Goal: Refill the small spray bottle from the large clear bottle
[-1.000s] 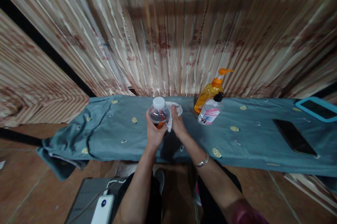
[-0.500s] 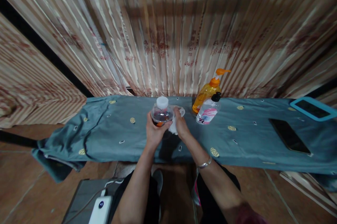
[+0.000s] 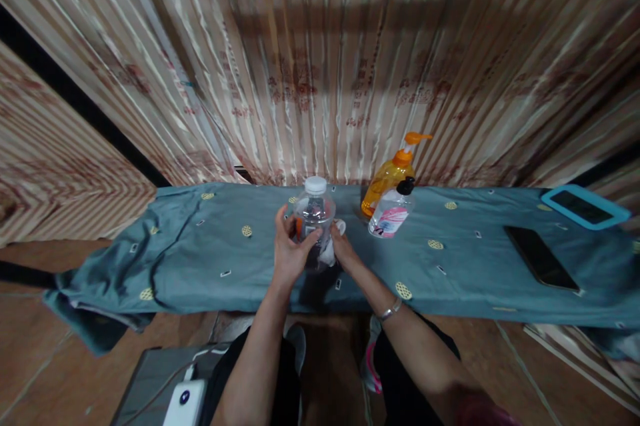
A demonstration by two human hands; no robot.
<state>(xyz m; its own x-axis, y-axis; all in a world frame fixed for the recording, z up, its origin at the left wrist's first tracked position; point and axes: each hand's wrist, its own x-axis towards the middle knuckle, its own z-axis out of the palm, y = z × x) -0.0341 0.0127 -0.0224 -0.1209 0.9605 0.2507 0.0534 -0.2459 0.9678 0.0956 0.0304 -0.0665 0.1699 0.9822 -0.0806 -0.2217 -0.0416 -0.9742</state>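
Clear bottle (image 3: 314, 213) with a white cap, held upright over the blue-covered table (image 3: 210, 259). Left hand (image 3: 289, 254) wraps its fingers around it; right hand (image 3: 341, 251) pinches a white cloth (image 3: 330, 251) against its side. Wiping looks underway, unfinished.
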